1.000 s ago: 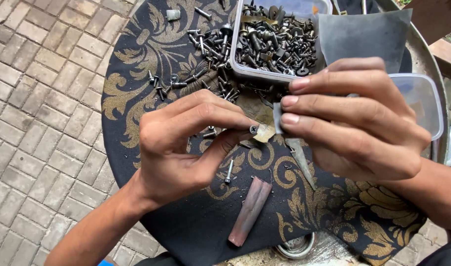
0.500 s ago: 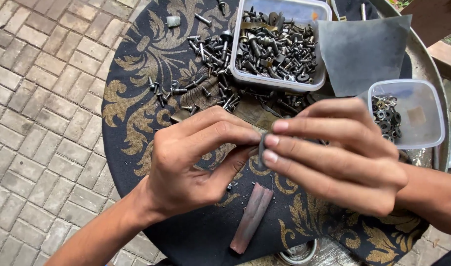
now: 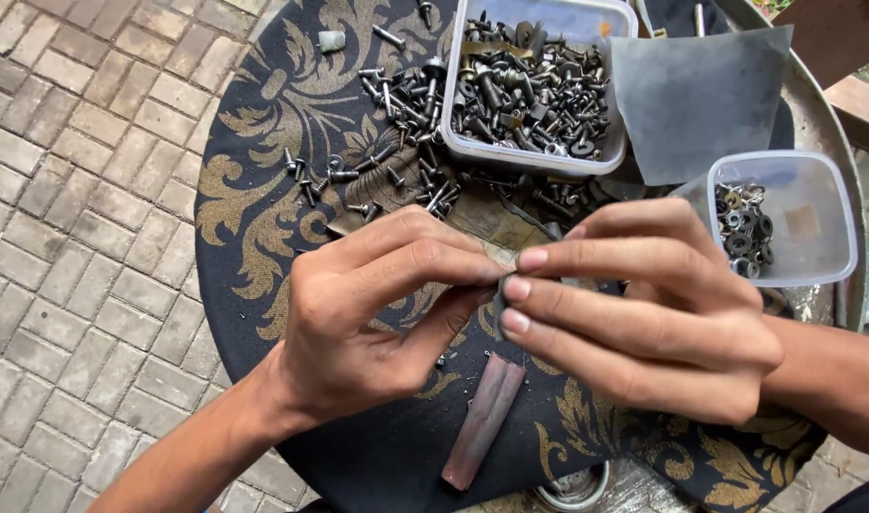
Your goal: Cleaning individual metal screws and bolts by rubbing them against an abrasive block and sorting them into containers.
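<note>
Small dark part (image 3: 500, 302) pinched between left hand (image 3: 358, 313) and right hand (image 3: 643, 313) fingertips: mostly covered, kind unclear. Below the pinch, metal ring (image 3: 575, 492) cut off by bottom edge.

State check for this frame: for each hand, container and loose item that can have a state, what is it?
Left hand: fingertips pinched on a small dark part, mostly hidden.
Right hand: fingertips pinched on the same part.
Large tub: lidless, heaped with bolts and screws.
Small tub: lidless, a few washers at one side.
Loose screws: scattered on the cloth.
Sandpaper sheet: lying flat.
Brown bar: lying flat, untouched.
</note>
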